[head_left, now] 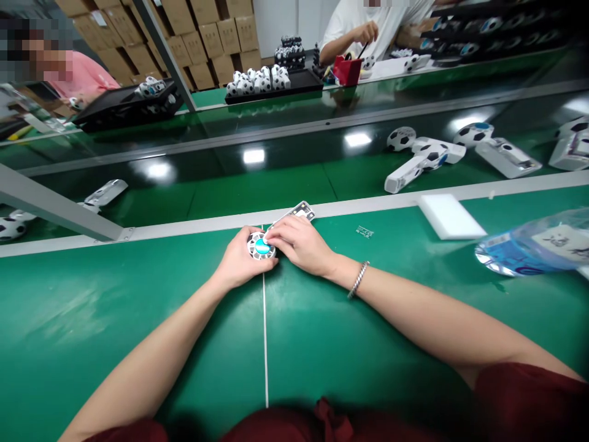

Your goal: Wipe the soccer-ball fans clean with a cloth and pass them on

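Observation:
My left hand wraps round the round head of a soccer-ball-patterned handheld device, with its thumb along the near edge. The head is black and white with a shiny blue disc in its middle. A pale handle with dark parts sticks out behind my right hand, up and to the right. My right hand is closed in a pinch, fingertips touching the blue disc's upper right edge. Something small and white shows under those fingertips; I cannot make out what it is.
Right of my hands lie a small clear printed piece, a white block and a plastic bottle. Beyond the pale rail, more soccer-ball devices lie on the green belt. A metal post rises at left. Two people work across.

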The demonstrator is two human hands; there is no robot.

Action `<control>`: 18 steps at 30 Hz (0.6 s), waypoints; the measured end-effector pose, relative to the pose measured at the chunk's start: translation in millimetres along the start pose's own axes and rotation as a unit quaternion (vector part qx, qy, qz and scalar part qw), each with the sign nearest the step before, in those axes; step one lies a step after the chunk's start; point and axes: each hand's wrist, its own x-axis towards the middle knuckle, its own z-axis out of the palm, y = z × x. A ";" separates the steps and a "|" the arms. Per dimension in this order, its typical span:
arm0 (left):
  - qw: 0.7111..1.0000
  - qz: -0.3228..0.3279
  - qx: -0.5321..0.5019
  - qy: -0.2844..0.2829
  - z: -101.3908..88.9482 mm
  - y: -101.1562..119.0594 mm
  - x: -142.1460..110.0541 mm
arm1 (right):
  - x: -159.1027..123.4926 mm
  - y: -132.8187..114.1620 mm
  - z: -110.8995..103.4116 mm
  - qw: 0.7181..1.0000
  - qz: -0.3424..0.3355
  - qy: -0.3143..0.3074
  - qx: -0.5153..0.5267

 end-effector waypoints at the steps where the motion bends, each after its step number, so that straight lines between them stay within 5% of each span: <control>1: 1.000 0.001 0.001 -0.002 -0.4 -0.5 0.4 | -1.9 0.0 -1.5 1.000 -0.011 -0.007 0.003; 6: 1.000 0.006 -0.003 -0.001 -1.2 -1.3 0.6 | -2.5 -5.0 -0.2 0.999 -0.049 -0.014 -0.014; 18: 0.999 0.015 -0.046 -0.006 -2.8 -2.3 -2.1 | 1.0 5.1 -9.0 0.971 0.129 0.136 0.150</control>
